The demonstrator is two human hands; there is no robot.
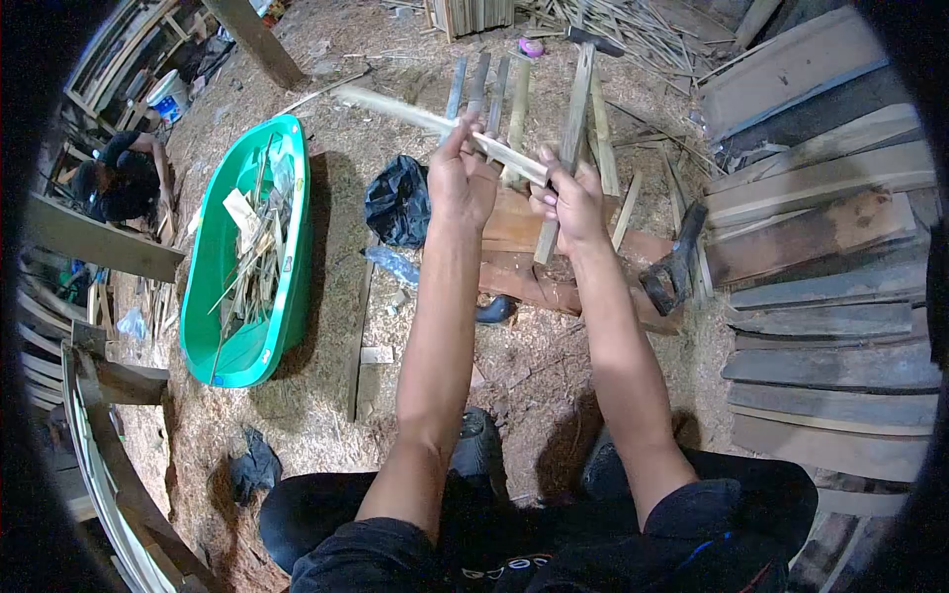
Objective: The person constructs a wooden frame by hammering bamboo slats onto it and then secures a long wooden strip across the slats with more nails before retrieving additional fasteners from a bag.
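Note:
My left hand [463,183] is closed around a thin pale wooden stick [509,156], held slantwise above the ground. The stick's far left end is smeared by motion. At its near right end my right hand [573,203] closes, thumb and fingers right at the tip. A longer wooden bar [576,114] runs behind or through my right hand, its lower end showing below the fingers; I cannot tell whether this hand grips it too. At the bar's far end shows a dark hammer-like head [596,41]. Reddish-brown boards [524,222] lie beneath both hands.
A green tub [292,296] of wood scraps stands left, beside a black plastic bag [397,203]. Several slats [519,109] lie ahead. A dark curved object [677,262] rests right, near rows of planks [830,321]. Another person [124,178] crouches at far left.

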